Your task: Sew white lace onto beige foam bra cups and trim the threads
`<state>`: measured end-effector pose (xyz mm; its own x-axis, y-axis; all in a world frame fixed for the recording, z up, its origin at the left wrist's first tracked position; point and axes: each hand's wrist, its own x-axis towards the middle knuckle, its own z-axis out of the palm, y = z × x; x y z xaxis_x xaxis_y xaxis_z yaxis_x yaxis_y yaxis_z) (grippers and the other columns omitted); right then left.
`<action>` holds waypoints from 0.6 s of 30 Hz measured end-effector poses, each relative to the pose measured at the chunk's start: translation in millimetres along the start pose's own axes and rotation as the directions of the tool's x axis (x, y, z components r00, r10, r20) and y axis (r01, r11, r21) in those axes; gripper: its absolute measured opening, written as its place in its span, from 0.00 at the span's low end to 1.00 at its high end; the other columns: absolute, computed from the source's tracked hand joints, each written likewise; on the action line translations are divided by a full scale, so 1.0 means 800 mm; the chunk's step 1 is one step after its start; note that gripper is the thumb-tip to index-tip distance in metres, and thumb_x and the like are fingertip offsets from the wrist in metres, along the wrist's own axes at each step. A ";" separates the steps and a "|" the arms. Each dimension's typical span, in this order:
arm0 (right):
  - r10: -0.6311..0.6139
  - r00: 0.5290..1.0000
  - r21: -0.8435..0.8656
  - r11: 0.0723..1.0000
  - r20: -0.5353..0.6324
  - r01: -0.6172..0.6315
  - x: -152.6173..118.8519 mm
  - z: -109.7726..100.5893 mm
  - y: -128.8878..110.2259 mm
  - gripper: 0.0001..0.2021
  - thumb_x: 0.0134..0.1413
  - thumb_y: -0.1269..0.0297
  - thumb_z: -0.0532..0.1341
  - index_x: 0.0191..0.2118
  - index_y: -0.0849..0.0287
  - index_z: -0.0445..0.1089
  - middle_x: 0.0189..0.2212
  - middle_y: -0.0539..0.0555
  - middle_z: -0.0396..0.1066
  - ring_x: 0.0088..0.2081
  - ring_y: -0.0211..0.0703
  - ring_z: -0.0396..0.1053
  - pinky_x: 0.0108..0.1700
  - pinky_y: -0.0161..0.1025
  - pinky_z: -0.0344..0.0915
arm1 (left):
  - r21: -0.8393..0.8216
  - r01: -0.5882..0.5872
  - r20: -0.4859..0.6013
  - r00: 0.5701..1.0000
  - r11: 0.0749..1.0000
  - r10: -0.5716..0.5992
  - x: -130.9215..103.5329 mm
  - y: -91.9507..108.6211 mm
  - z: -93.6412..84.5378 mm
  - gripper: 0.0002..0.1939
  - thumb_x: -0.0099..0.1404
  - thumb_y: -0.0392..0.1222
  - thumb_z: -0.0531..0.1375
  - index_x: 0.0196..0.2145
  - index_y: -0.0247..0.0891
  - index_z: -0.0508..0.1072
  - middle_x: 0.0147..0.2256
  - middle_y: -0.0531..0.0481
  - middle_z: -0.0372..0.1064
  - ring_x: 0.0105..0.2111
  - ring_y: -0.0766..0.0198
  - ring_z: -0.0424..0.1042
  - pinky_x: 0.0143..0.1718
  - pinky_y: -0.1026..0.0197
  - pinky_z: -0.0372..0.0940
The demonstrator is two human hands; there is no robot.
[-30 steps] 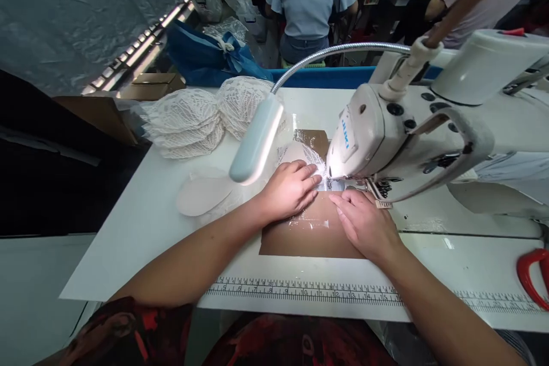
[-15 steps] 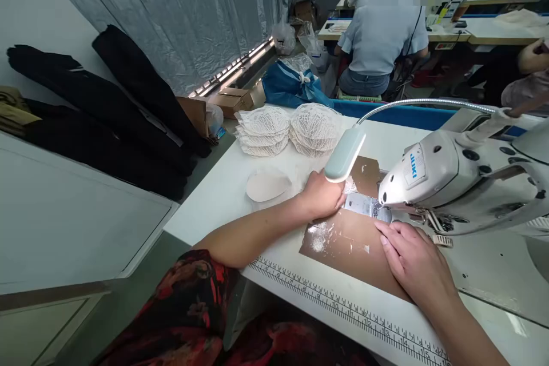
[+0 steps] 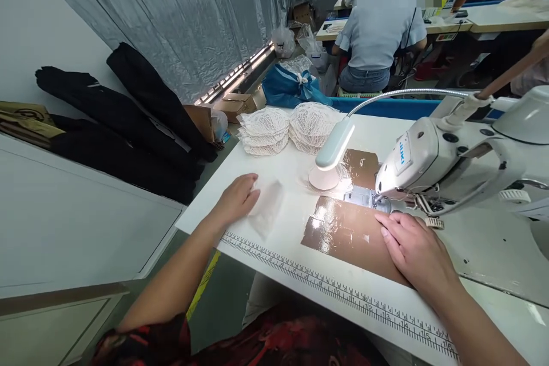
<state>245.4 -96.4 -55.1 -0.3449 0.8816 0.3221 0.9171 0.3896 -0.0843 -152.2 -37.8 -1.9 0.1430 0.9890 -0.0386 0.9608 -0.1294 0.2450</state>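
My left hand (image 3: 237, 199) is over the left part of the white table, fingers curled and thumb towards a pale sheer fabric piece (image 3: 266, 210). That piece hangs partly raised beside the fingertips and is blurred; the hand seems to pinch its edge. My right hand (image 3: 414, 246) lies with fingers stretched out on a brown taped board (image 3: 351, 234), just in front of the sewing machine's needle area (image 3: 376, 200). A pale moulded cup (image 3: 324, 178) with lace around it lies under the lamp, left of the metal needle plate (image 3: 358, 197). Neither hand touches it.
Two stacks of white lace cups (image 3: 263, 131) stand at the back. A lamp (image 3: 334, 146) on a bendable neck hangs over the work. The white sewing machine (image 3: 429, 154) fills the right side. A printed ruler (image 3: 309, 277) runs along the front edge. A person (image 3: 377, 40) sits beyond.
My left hand has moved left from beside the needle plate to the sheer piece, which has shifted and lifted. The cup under the lamp is now uncovered. My right hand stays on the board.
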 end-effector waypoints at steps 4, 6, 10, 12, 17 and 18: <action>0.035 0.999 0.044 0.998 0.013 -0.036 0.002 -0.006 -0.004 0.16 0.63 0.68 0.50 0.48 0.61 0.73 0.39 0.58 0.74 0.38 0.49 0.71 0.39 0.45 0.65 | -0.615 -0.094 0.235 0.926 0.783 0.296 -0.038 0.046 -0.011 0.15 0.69 0.53 0.49 0.37 0.39 0.63 0.30 0.52 0.66 0.28 0.65 0.66 0.29 0.63 0.63; 0.071 0.997 0.098 0.993 -0.005 -0.070 0.003 -0.011 -0.007 0.16 0.63 0.68 0.51 0.48 0.60 0.73 0.41 0.58 0.75 0.40 0.49 0.72 0.40 0.44 0.65 | -0.756 -0.094 0.317 0.813 0.648 0.488 -0.033 0.085 -0.015 0.13 0.67 0.52 0.54 0.38 0.38 0.64 0.30 0.54 0.65 0.28 0.67 0.65 0.28 0.66 0.62; 0.160 0.984 0.279 0.951 -0.074 -0.134 0.001 -0.023 -0.009 0.14 0.63 0.65 0.52 0.44 0.58 0.75 0.39 0.55 0.77 0.41 0.46 0.73 0.41 0.40 0.67 | -0.708 -0.312 0.274 0.706 0.634 0.653 0.017 0.164 0.011 0.15 0.64 0.41 0.58 0.48 0.38 0.66 0.43 0.47 0.70 0.40 0.62 0.70 0.39 0.61 0.66; 0.138 0.988 0.365 0.925 -0.072 -0.103 -0.001 -0.026 -0.008 0.13 0.64 0.65 0.52 0.40 0.57 0.75 0.34 0.53 0.77 0.37 0.43 0.73 0.38 0.37 0.66 | -0.616 -0.394 0.262 0.714 0.682 0.649 0.044 0.192 0.035 0.19 0.62 0.39 0.58 0.51 0.37 0.66 0.48 0.43 0.70 0.45 0.57 0.70 0.45 0.57 0.67; -0.097 0.994 0.357 0.931 0.048 0.074 -0.001 -0.021 -0.006 0.12 0.63 0.65 0.54 0.41 0.59 0.76 0.30 0.54 0.74 0.34 0.43 0.69 0.37 0.38 0.61 | -0.495 -0.465 0.253 0.731 0.734 0.634 0.080 0.219 0.067 0.23 0.60 0.37 0.59 0.53 0.35 0.66 0.48 0.43 0.72 0.44 0.58 0.73 0.42 0.59 0.70; -0.103 0.992 0.331 0.941 0.067 0.076 0.000 -0.020 -0.006 0.12 0.63 0.65 0.54 0.40 0.59 0.76 0.30 0.54 0.73 0.33 0.43 0.68 0.37 0.38 0.60 | -0.454 -0.476 0.230 0.754 0.753 0.615 0.082 0.219 0.067 0.21 0.60 0.36 0.59 0.52 0.35 0.67 0.44 0.44 0.73 0.41 0.59 0.74 0.40 0.60 0.70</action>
<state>243.8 -102.7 -39.9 -0.4505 0.8525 0.2649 0.7705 0.5212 -0.3669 37.9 0.7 -13.5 0.7535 0.6496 -0.1008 0.5475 -0.5353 0.6432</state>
